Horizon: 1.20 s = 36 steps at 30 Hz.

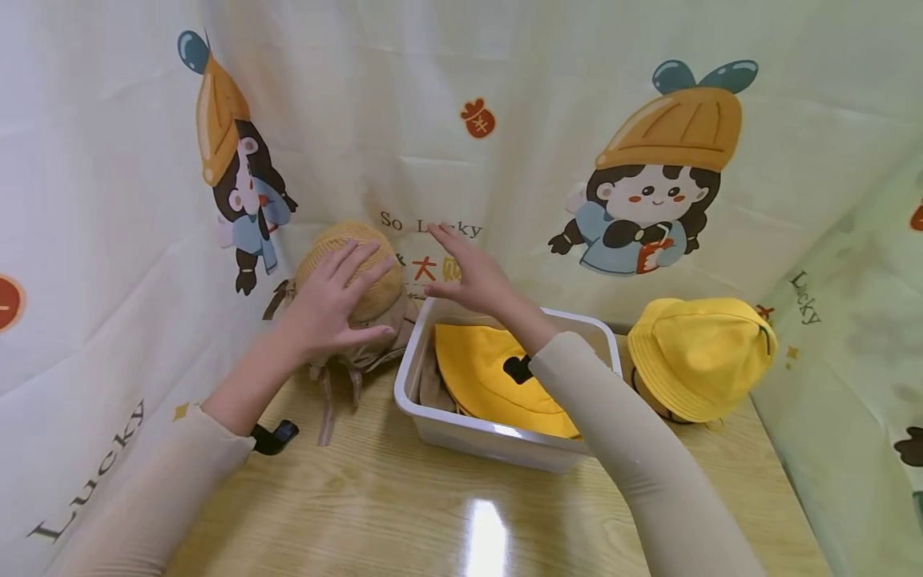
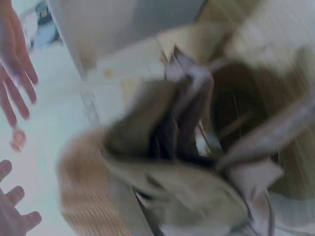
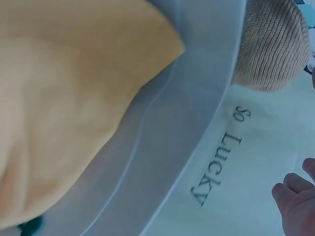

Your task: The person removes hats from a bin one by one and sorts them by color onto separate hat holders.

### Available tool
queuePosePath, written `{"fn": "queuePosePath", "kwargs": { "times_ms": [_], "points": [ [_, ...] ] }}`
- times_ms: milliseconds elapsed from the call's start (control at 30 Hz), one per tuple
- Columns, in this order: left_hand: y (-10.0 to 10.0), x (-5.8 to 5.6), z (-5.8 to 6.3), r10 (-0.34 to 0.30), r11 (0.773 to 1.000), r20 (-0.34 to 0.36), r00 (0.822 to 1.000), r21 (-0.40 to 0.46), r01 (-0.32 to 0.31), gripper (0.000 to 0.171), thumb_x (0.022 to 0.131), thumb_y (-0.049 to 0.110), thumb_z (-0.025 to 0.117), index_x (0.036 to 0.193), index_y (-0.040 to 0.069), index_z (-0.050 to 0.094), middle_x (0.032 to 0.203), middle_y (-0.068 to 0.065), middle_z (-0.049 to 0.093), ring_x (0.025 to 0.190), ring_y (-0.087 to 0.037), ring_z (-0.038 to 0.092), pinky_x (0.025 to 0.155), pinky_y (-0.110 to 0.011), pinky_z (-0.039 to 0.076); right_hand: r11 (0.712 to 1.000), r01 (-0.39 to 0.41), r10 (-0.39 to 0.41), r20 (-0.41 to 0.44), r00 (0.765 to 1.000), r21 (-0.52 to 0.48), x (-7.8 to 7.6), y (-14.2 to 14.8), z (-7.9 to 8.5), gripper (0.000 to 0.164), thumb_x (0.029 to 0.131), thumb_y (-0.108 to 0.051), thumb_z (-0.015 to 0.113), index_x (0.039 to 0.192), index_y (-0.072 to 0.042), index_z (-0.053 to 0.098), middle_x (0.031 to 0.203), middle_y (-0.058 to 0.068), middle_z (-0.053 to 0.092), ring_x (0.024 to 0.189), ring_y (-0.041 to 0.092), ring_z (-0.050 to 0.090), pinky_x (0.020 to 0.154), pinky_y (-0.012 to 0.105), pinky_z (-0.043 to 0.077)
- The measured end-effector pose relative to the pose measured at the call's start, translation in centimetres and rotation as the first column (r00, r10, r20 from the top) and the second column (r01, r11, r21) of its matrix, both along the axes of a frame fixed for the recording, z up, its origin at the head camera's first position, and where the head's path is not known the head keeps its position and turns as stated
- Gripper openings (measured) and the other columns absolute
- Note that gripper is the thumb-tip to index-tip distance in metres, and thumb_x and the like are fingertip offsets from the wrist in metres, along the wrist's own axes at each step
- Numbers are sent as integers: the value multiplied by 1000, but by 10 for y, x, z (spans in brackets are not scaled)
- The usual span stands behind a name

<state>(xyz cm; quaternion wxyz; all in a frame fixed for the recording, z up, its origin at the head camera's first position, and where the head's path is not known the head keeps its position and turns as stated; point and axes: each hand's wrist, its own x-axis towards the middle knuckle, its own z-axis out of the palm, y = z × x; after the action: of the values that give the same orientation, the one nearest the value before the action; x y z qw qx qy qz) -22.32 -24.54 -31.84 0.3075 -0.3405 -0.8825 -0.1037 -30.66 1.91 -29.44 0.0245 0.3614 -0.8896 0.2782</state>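
My left hand is raised with its fingers spread, in front of a tan knitted hat at the back left. In the left wrist view the hat's ribbed knit is blurred, with grey-brown cloth and loose straps beside it. That hand holds nothing. Over the back left of a white plastic basket hovers my right hand, fingers extended and grasping nothing. A yellow cloth hat lies in the basket, partly hidden by the right forearm, with a brownish cloth at its left.
Another yellow bucket hat sits right of the basket, on a support that is mostly hidden. Printed white curtains enclose the back and sides of the wooden table. Straps from the tan hat trail onto the tabletop.
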Motion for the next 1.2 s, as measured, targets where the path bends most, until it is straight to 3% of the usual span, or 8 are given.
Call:
{"fn": "queuePosePath", "kwargs": {
  "times_ms": [200,433,600,833,1200],
  "points": [
    [31,31,-8,-24,997,83,996,-69,30,93,86,84,40,157,24,33,164,-10,25,147,-45,26,109,-70,29,999,-7,8,-44,999,34,13,31,-5,93,88,-39,76,161,-26,21,167,2,17,152,24,20,120,50,26],
    [56,49,-31,-57,989,160,985,-129,78,96,85,85,38,159,25,28,166,-9,19,151,-41,18,113,-68,25,993,-8,17,-72,997,119,26,60,-20,91,87,-44,75,160,-26,23,166,3,19,153,27,20,117,53,29],
    [68,54,-45,-79,984,211,974,-141,110,97,84,85,39,159,24,30,167,-9,15,150,-43,19,114,-67,24,986,-15,20,-29,999,167,34,74,-26,89,88,-41,75,160,-26,25,166,5,21,152,31,21,115,56,30],
    [78,57,-61,-65,978,273,960,-175,116,96,85,84,41,160,28,23,168,-7,10,153,-37,10,118,-64,17,979,-27,23,23,999,201,37,89,-38,84,90,-43,72,159,-27,27,164,4,26,148,31,31,115,55,33],
    [83,58,-71,-28,979,319,947,-184,91,92,87,85,30,160,29,23,166,-12,19,152,-40,15,116,-64,23,967,-2,-6,29,1000,256,41,100,-50,66,91,-41,72,149,-20,49,150,5,50,136,31,47,109,53,42]
  ]
}}
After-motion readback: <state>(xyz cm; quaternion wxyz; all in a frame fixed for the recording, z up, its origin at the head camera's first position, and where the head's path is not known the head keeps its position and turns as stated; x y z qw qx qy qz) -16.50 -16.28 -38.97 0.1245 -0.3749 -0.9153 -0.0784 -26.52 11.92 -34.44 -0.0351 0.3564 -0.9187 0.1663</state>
